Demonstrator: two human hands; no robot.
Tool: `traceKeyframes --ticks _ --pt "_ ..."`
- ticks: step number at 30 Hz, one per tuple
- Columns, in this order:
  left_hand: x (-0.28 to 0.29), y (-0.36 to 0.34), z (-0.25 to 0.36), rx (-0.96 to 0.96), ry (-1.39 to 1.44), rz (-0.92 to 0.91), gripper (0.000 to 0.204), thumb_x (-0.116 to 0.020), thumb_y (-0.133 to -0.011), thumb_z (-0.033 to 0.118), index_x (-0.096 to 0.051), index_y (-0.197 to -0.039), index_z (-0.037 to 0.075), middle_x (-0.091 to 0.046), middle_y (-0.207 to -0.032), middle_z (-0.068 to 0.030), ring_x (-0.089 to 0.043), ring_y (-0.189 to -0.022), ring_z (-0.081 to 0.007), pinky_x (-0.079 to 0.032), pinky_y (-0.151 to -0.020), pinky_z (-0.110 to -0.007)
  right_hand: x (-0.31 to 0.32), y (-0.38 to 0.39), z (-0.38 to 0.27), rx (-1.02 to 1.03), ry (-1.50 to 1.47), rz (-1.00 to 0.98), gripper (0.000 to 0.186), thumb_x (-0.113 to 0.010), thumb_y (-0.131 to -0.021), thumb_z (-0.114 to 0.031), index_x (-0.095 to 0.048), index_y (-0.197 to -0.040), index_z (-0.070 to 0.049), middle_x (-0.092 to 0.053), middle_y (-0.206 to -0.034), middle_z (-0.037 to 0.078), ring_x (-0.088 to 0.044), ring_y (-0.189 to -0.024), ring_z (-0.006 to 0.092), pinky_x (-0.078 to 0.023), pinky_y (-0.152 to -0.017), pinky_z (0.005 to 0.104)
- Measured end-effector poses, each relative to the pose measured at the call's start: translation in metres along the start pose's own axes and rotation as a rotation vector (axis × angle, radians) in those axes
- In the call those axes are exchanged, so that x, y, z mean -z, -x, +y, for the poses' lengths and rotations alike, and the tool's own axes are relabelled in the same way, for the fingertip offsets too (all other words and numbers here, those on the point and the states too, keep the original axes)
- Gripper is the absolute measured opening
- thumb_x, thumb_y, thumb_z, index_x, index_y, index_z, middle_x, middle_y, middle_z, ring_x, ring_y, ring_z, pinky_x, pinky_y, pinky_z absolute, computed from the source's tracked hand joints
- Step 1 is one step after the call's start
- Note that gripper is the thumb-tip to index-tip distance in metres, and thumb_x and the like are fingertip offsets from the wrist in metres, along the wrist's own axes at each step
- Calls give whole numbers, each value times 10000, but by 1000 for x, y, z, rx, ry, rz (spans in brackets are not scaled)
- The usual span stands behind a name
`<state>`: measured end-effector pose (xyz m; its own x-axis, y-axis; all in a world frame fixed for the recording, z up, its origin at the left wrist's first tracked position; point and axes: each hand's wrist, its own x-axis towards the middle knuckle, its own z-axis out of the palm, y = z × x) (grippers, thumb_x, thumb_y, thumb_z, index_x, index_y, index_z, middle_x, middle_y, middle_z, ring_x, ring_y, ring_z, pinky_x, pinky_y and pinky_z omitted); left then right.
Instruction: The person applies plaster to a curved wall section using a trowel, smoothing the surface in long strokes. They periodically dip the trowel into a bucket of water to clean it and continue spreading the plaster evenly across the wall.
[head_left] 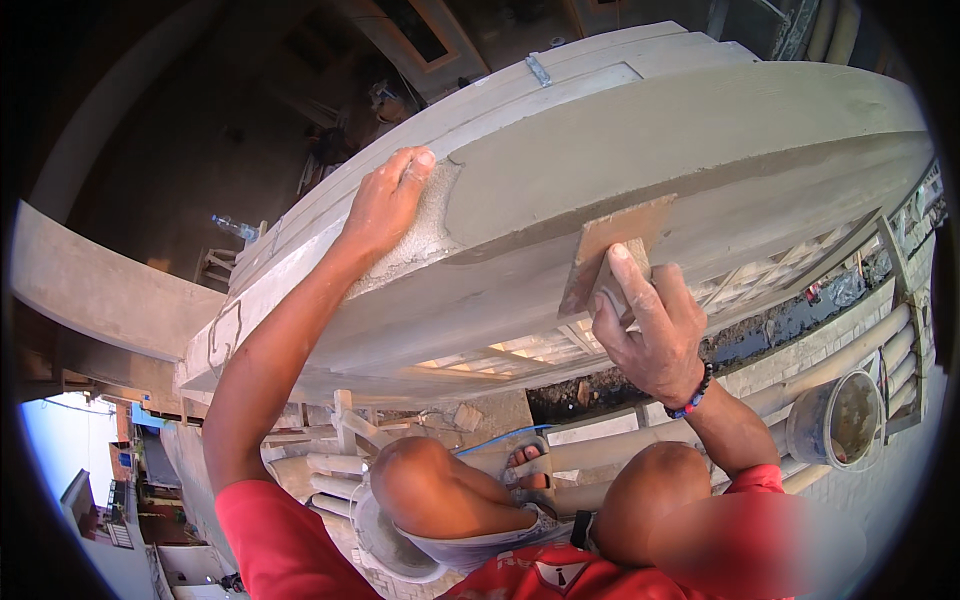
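Observation:
A long, curved concrete ledge [680,130] runs across in front of me, its top coated with smooth grey plaster. My left hand [390,200] is closed over the ledge's far side, fingers curled, beside a rough patch [428,225] of lighter, uneven surface. On the near face of the ledge, just under its edge, lies a flat rectangular plastering float [600,240]. My right hand [660,325] grips the float by its handle, index finger stretched along it. Whether the whole float blade touches the plaster cannot be made out.
A bucket [868,440] stands at the right beside long round poles [780,395]. Another bucket [385,550] is below, by my knee. A bent metal rod [225,330] sits at the ledge's left end. Beyond the ledge are a plastic bottle [235,228] and a small metal piece [538,70].

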<state>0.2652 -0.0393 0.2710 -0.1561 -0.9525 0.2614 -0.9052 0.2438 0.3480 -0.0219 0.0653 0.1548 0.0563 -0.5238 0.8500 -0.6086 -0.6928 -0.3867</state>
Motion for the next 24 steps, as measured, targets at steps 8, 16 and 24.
traceKeyframes --ticks 8,16,24 --pt "-2 2 1 20 31 -6 585 -392 -1004 507 -586 -1246 10 -641 -1176 -241 -583 -1137 -396 -422 -987 -437 -48 27 -30 97 92 -366 718 -729 -724 -82 -490 -1400 -117 -423 -777 57 -508 -618 187 -448 -427 314" --pt "-2 -2 -10 -24 44 2 572 -389 -1016 470 -583 -1262 -8 -617 -1233 -241 -558 -1189 -389 -387 -1033 -414 -24 -31 -11 57 159 -82 680 -715 -765 -134 -467 -1396 -84 -465 -859 88 -546 -659 216 -477 -459 310" --pt "-1 1 15 48 28 -27 619 -346 -1018 512 -574 -1288 5 -602 -1261 -249 -539 -1222 -380 -362 -1061 -411 116 24 36 -301 -60 -394 570 -630 -848 -79 -491 -1398 -135 -502 -936 160 -545 -794 314 -487 -683 370"
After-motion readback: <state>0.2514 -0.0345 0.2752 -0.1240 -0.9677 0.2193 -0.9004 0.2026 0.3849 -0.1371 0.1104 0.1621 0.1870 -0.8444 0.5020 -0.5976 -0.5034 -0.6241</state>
